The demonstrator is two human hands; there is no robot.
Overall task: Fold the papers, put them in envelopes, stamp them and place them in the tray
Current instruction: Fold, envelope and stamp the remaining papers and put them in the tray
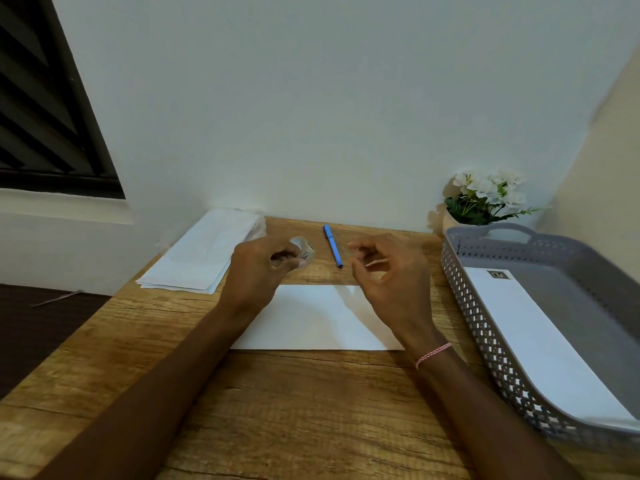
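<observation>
Envelope [311, 317] lies flat on the wooden table [311, 410] at mid-frame, below our raised hands. Our left hand [256, 268] grips a small clear roll [304, 249]. Our right hand [391, 271] curls its fingers; we cannot tell whether they pinch anything. At right, the grey tray [460, 292] holds a stamped envelope [540, 341]. Papers [204, 254] sit stacked left of centre, and a blue pen [333, 245] lies above the hands.

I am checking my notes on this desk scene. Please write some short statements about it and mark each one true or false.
1. The left hand holds a small roll. True.
2. The grey tray holds a stamped envelope. True.
3. The blue pen lies inside the tray. False: it lies on the table, beyond the hands.
4. The paper stack lies right of the tray. False: it lies far to its left.
</observation>
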